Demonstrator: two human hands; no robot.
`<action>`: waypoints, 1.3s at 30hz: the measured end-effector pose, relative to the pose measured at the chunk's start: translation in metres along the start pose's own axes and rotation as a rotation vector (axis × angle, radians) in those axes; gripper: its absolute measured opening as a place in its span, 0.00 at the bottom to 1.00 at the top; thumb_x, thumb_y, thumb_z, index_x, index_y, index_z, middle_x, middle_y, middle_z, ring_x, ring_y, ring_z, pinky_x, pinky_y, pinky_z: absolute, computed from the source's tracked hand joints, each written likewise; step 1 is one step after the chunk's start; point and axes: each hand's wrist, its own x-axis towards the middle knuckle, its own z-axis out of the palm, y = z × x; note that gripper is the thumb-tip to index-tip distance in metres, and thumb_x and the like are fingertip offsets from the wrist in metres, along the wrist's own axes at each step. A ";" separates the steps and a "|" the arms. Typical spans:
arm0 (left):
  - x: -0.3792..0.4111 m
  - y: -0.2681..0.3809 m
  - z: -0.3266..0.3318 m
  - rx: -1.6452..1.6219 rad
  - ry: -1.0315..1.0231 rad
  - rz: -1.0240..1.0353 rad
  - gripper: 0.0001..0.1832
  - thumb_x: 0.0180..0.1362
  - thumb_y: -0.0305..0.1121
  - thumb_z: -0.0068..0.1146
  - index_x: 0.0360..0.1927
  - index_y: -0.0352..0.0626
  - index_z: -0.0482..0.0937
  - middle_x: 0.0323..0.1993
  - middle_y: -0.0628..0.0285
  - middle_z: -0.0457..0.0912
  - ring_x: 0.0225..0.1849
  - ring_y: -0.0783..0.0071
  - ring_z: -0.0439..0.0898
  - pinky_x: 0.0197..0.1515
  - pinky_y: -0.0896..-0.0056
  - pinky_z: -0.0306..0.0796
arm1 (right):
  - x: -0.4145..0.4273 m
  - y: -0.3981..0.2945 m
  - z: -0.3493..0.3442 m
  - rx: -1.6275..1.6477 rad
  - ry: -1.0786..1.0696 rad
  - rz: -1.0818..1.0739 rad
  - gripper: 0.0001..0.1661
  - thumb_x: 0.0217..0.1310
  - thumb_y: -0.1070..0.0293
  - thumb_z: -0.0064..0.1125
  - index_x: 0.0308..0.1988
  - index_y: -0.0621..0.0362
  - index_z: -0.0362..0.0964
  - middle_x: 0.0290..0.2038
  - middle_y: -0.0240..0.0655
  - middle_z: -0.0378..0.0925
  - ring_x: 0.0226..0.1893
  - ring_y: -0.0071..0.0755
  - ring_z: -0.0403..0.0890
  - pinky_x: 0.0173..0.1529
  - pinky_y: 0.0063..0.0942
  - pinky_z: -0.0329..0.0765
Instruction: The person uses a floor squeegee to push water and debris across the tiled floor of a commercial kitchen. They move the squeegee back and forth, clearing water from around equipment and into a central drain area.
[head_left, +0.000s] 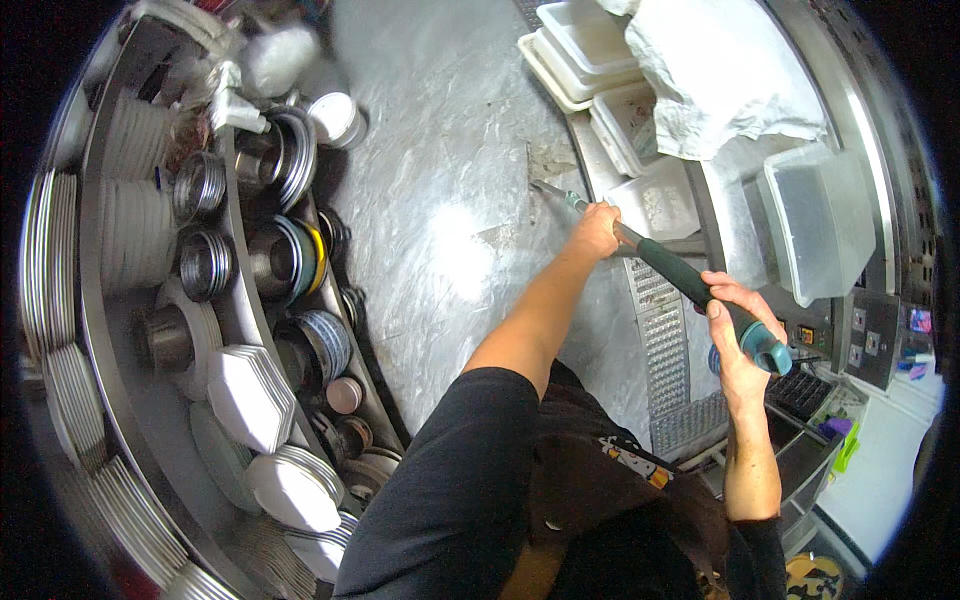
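A long pole handle (673, 273) runs diagonally before me, with a dark green grip, a metal shaft and a teal looped end cap (766, 351). My left hand (598, 230) is wrapped round the shaft lower down, arm stretched out. Around the upper grip, near the cap, my right hand (739, 337) has its thumb on one side and its fingers on the other. The far end of the pole reaches down toward the wet grey floor (420, 300) by a dark patch (553, 163). What the pole carries at that end cannot be made out.
Left, steel shelves (247, 277) hold stacked white plates (251, 397), bowls and metal pots. A white tub (336, 120) stands on the floor beside them. Right, a rack holds plastic containers (592, 45), a white cloth (724, 67) and a clear bin (817, 225). Perforated metal grating (664, 360) edges the floor.
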 end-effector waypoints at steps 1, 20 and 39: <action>-0.002 0.006 0.004 -0.031 -0.020 0.023 0.10 0.45 0.33 0.67 0.31 0.43 0.80 0.37 0.52 0.80 0.47 0.46 0.77 0.49 0.51 0.72 | -0.004 -0.002 -0.003 -0.047 -0.012 -0.054 0.11 0.56 0.85 0.62 0.42 0.67 0.78 0.47 0.47 0.84 0.50 0.36 0.83 0.58 0.32 0.77; -0.325 -0.089 -0.150 0.163 0.250 -0.459 0.13 0.46 0.32 0.74 0.31 0.41 0.80 0.38 0.51 0.80 0.49 0.47 0.75 0.54 0.51 0.71 | -0.106 -0.060 0.140 0.197 -0.495 0.034 0.10 0.56 0.84 0.62 0.40 0.64 0.79 0.46 0.42 0.85 0.45 0.30 0.84 0.51 0.28 0.80; -0.194 -0.041 -0.031 0.192 -0.077 -0.438 0.11 0.53 0.35 0.67 0.36 0.41 0.82 0.42 0.45 0.81 0.52 0.42 0.74 0.57 0.47 0.69 | -0.061 0.026 0.013 0.265 -0.130 0.281 0.07 0.61 0.83 0.61 0.39 0.64 0.79 0.42 0.39 0.86 0.40 0.25 0.82 0.47 0.25 0.80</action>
